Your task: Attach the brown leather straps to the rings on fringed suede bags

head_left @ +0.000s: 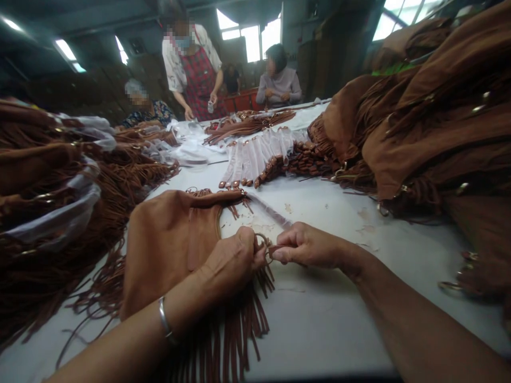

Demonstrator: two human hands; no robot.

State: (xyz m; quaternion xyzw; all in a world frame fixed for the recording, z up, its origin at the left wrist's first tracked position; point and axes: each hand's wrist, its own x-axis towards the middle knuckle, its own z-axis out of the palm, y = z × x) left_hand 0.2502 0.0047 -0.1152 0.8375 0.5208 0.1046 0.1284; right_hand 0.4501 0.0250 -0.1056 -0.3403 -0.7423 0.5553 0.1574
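A brown suede-like bag [167,234] with long fringe [235,330] lies on the white table in front of me. My left hand [235,255] is closed at the bag's right end, gripping a metal ring [261,242] there. My right hand [303,246] pinches the brown end of a strap [275,249] right at that ring; whether the end passes through it I cannot tell. A pale, plastic-wrapped strap length [267,208] runs from my right hand up to the bag's far corner. Fingertips of both hands nearly meet.
Plastic-wrapped straps with brown ends [255,159] lie in a row beyond the bag. Fringed brown bags are heaped at left [80,186] and, higher, at right [431,133]. Across the white table [327,330], a person in a checked apron [199,74] stands, and others sit.
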